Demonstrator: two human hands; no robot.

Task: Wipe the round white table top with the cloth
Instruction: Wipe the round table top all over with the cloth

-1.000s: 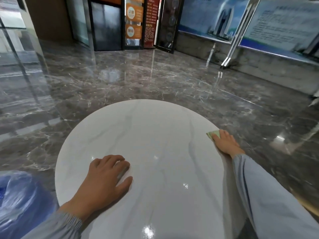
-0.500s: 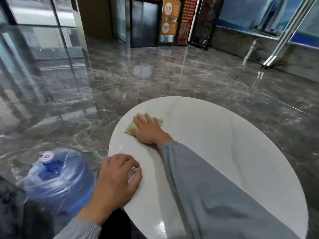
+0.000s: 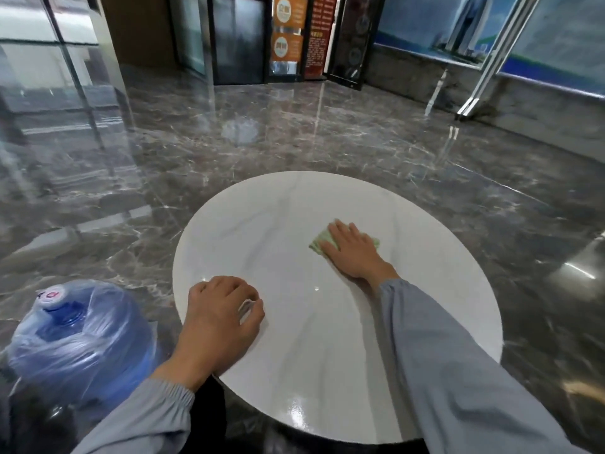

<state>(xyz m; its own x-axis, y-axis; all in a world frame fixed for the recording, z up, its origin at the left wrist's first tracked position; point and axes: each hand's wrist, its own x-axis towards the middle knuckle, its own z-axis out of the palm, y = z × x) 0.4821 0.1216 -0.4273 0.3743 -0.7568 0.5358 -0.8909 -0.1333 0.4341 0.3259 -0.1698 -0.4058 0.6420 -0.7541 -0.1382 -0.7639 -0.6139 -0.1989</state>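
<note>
- We look down on a round white surface (image 3: 294, 339), glossy and faintly veined in grey, which stands on a dark polished marble floor (image 3: 294, 142).
- Our right hand (image 3: 352, 253) lies palm down on the far right part of the surface. Its fingers are straight and slightly spread, pointing to the far left, and it presses flat on the cloth.
- The cloth (image 3: 320, 241) is pale green and folded small. It sits under that hand, well inside the rim. One corner shows to the left of the fingers and a thin strip shows on the right, beside the little finger.
- Our left hand (image 3: 219, 312) rests at the near left edge of the surface. Its fingers are loosely curled with the tips touching the top, the thumb points right, and it holds nothing.
- The two hands are well apart, with bare white top between them.
- Both arms wear grey-blue sleeves (image 3: 458, 371) gathered at the wrist.
- Just left of the surface, on the floor, stands a large blue water bottle (image 3: 75, 342) wrapped in clear plastic, with a pale cap on its neck.
- At the far end are dark glass doors with orange signs (image 3: 287, 27), and large blue posters (image 3: 451, 27) line the right wall.
</note>
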